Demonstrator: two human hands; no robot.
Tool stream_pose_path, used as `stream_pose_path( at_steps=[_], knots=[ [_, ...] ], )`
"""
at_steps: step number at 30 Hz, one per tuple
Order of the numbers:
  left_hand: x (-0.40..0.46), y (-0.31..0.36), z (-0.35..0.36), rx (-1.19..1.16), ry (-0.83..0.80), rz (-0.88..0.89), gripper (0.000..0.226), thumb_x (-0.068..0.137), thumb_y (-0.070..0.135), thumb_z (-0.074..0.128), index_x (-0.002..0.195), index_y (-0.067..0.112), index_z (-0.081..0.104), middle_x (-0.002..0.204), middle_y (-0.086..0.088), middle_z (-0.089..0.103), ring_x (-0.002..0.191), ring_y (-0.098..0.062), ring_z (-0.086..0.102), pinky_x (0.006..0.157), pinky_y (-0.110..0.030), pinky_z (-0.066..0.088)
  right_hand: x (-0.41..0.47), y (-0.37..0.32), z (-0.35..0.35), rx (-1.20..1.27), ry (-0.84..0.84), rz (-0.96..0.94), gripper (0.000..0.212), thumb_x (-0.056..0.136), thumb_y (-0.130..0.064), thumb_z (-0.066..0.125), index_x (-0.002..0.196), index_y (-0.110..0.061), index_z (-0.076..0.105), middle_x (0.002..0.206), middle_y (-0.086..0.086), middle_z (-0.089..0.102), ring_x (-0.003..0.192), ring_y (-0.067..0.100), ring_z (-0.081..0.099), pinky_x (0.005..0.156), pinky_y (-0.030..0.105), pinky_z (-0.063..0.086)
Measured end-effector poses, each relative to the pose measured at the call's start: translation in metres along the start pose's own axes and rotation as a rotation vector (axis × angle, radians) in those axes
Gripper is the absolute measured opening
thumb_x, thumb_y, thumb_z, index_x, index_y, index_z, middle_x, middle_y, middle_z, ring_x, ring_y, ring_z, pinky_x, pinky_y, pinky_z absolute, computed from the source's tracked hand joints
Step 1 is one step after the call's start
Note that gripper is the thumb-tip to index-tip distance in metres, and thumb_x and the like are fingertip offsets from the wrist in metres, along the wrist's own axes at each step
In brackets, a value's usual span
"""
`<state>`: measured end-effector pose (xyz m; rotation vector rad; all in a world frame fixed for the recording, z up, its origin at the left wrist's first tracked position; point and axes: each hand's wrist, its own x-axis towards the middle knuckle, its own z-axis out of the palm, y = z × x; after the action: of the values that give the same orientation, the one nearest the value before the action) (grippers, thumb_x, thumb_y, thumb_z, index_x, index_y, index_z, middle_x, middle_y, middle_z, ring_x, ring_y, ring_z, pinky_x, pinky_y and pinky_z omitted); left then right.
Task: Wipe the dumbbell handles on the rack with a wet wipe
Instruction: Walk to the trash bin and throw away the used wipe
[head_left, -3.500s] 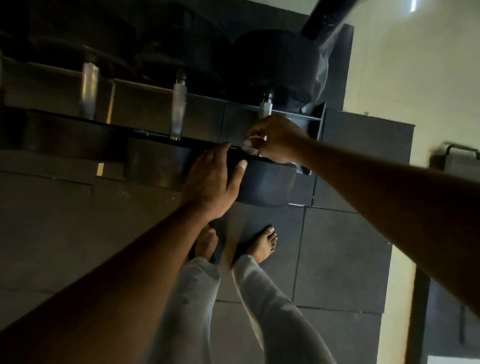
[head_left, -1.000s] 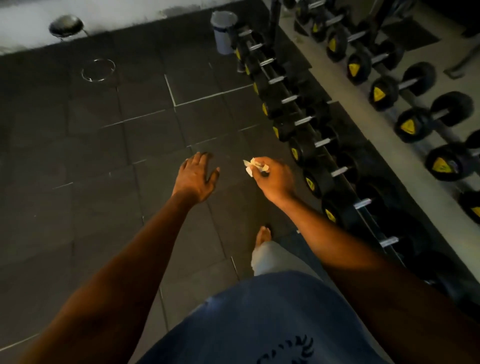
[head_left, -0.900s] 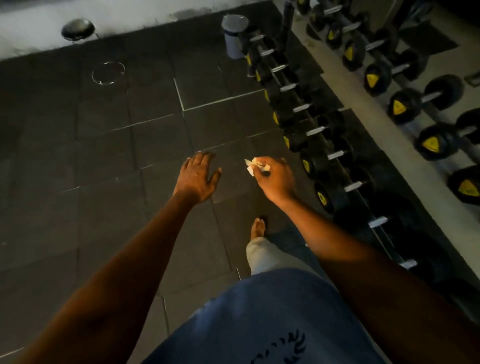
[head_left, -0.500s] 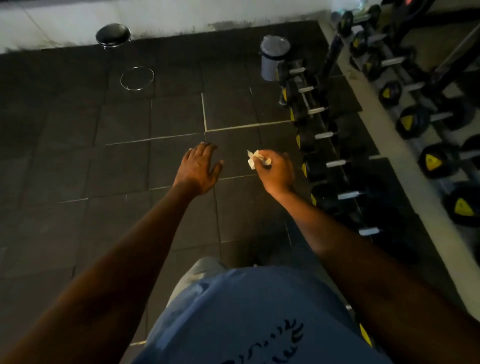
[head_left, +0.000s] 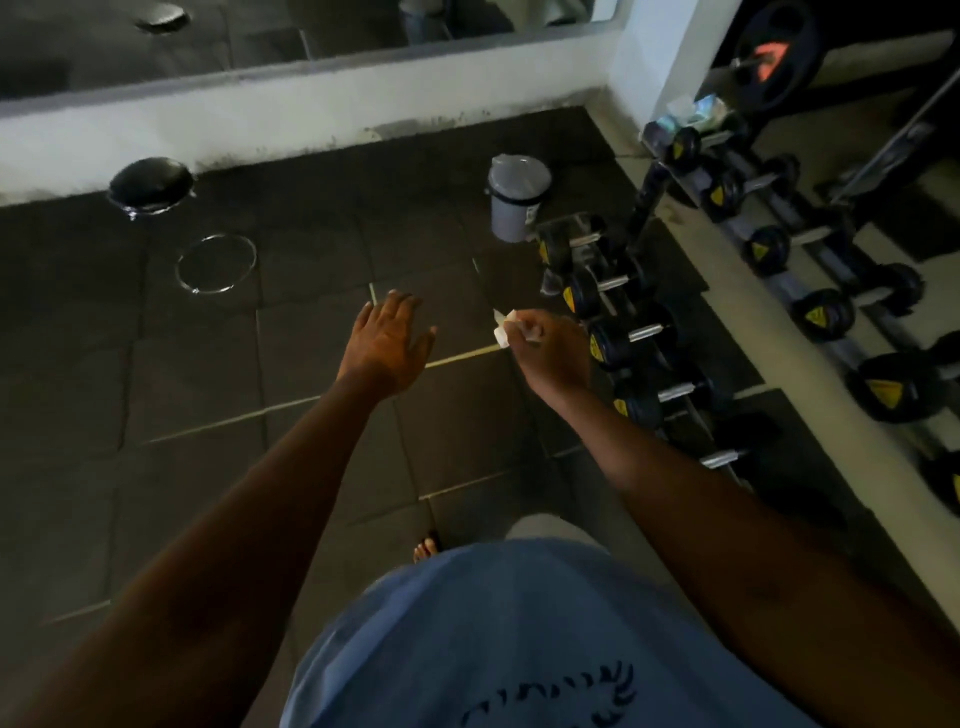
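Observation:
My right hand (head_left: 550, 351) pinches a crumpled white wet wipe (head_left: 505, 327) in the air above the dark floor, just left of the dumbbell rack (head_left: 649, 364). Black dumbbells with yellow labels and silver handles (head_left: 647, 331) lie in a row on that rack, running away from me at the right. My left hand (head_left: 389, 343) hovers with fingers straight and spread, holding nothing, a short way left of the wipe. Neither hand touches a dumbbell.
A small grey pedal bin (head_left: 517, 200) stands at the far end of the rack. A mirror (head_left: 883, 312) at the right reflects the dumbbells. A black round stool (head_left: 150, 184) and a metal ring (head_left: 215, 263) are at the far left by the white wall. My bare foot (head_left: 426, 548) shows on the tiles.
I have turned away from the big dumbbell my hands were on and walked along the rack. The grey bin and far wall have come closer. My right hand keeps the wipe.

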<state>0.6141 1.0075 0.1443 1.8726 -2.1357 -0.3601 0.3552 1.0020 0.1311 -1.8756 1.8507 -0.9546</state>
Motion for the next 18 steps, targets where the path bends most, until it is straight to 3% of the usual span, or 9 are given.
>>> stream_pose_path(
  at_steps=[9,18],
  knots=[
    [0.269,-0.070,0.006,0.006,-0.007,0.130,0.063,0.105,0.053,0.052,0.156,0.016,0.046,0.159,-0.012,0.049,0.150,-0.033,0.044,0.128,-0.055,0.028,0.231,0.006,0.085,0.072,0.057,0.086,0.035,0.097,-0.051,0.061,0.112,-0.023,0.076,0.104,-0.009,0.077,0.093,0.002,0.071,0.079,0.025,0.059],
    [0.526,-0.088,0.012,-0.037,-0.074,0.183,0.057,0.106,0.048,0.057,0.153,0.017,0.049,0.155,-0.011,0.052,0.146,-0.032,0.048,0.125,-0.049,0.029,0.471,0.030,0.139,-0.048,0.130,0.191,0.028,0.090,-0.047,0.068,0.106,-0.026,0.077,0.098,-0.009,0.078,0.089,0.007,0.072,0.079,0.026,0.055]
  ],
)
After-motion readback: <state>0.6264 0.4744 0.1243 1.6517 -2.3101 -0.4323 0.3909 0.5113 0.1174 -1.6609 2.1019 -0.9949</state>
